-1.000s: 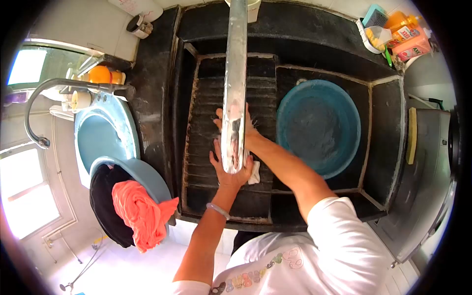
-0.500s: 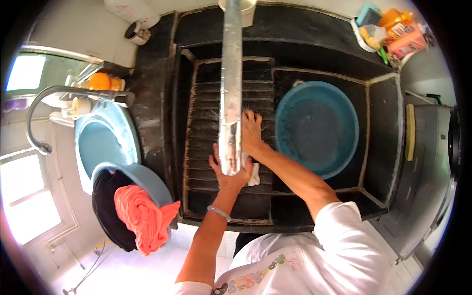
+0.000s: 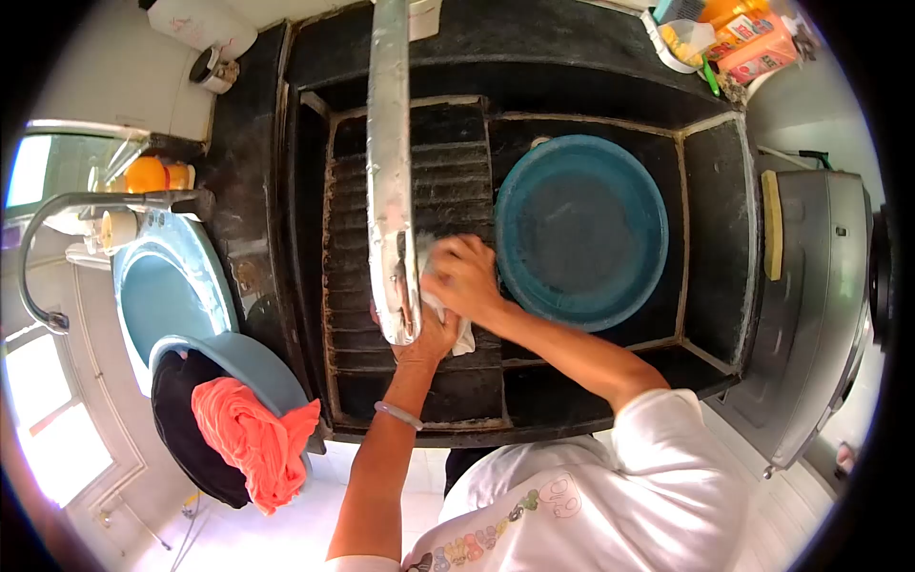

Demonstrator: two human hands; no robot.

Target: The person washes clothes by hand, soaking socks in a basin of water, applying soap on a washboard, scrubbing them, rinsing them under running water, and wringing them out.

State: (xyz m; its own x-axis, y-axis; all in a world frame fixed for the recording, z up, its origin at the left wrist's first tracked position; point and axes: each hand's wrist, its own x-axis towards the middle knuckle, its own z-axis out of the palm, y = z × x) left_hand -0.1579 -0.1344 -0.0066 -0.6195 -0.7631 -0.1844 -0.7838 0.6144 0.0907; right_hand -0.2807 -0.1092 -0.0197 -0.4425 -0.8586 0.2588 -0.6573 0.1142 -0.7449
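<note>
My right hand [image 3: 464,278] has its fingers curled over a white cloth [image 3: 464,339] on the ridged black washboard [image 3: 348,214] built into the sink. Motion slightly blurs those fingers. Just below, my left hand [image 3: 431,339] rests against the same cloth, a pale bangle on its wrist. A metal spout [image 3: 389,172] passes in front and hides most of the left fingers. Much of the cloth is covered by the hands; a white corner shows to their right.
A blue basin [image 3: 648,238] stands in the right sink compartment. At lower left, a blue-grey tub [image 3: 286,377] holds coral cloth [image 3: 253,439] and black cloth [image 3: 186,419]. Bottles [image 3: 758,57] crowd the back right corner. A curved tap [image 3: 95,200] hangs over a light-blue washbasin [image 3: 176,296].
My right hand has drawn back toward my left hand, its fingers going from spread on the ridges to curled over the cloth. The whole view has shifted.
</note>
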